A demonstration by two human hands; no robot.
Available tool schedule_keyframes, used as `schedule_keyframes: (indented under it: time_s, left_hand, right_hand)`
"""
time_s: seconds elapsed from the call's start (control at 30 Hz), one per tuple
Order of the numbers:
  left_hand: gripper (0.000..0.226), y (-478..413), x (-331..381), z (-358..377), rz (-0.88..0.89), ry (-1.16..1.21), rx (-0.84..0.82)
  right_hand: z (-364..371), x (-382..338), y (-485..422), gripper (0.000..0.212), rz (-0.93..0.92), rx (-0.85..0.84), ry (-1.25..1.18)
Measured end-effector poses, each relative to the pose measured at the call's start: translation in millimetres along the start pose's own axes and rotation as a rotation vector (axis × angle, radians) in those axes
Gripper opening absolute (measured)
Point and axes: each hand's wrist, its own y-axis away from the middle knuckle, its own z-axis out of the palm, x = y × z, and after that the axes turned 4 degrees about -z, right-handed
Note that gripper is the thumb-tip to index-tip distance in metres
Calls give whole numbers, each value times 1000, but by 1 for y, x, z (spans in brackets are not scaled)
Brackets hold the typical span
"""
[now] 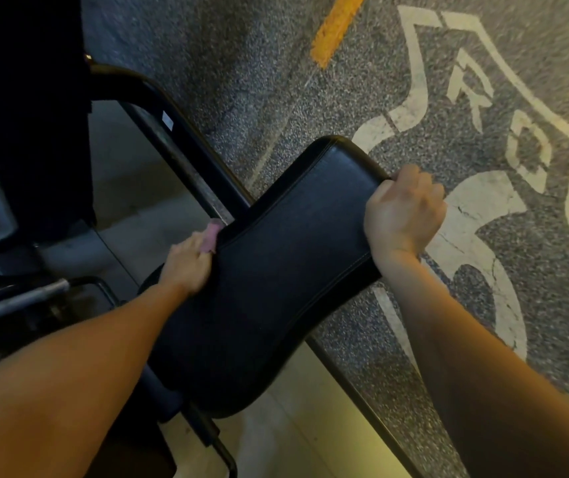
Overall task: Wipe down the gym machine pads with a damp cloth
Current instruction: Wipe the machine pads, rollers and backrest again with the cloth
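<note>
Furthest left of the black seat pad [290, 270] stands the dark body of the gym machine [24, 115], and below it a grey metal bar [17, 301] slants towards the pad's near end. A black frame tube [186, 139] curves out from the machine and runs down beneath the pad's left side, over a pale floor panel [131, 188].

My left hand [186, 267] lies against the pad's left edge, about halfway along. My fingers are close together on a pink cloth [211, 234], pressing it to the side of the pad. A strip of the cloth shows just beyond my fingertips. The blur hides whether my fingers curl round the cloth or only lie flat on it.

The pad itself runs diagonally, from its narrow end near me to its wide end further off.

My right hand [402, 215] grips the pad's right edge near that wide end. The fingers are curled over the rim and bunched together, knuckles up.

Right of the pad is speckled rubber flooring [310, 108] with white painted lettering [466, 219]. Beyond the pad's far end lies a yellow stripe [335, 29].
</note>
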Motion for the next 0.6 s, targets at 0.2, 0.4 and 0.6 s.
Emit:
schedule_keyframes:
  time_s: [0.2, 0.4, 0.6]
  left_hand:
    - [64, -1, 99, 15, 199, 103, 119]
    - [69, 17, 114, 37, 264, -85, 155]
    - [66, 123, 83, 117, 193, -180, 31]
  right_hand:
    - [-3, 0, 0, 16, -10, -7, -14]
    - [-3, 4, 0, 15, -49, 23, -49]
    - [-6, 9, 2, 18, -50, -5, -166]
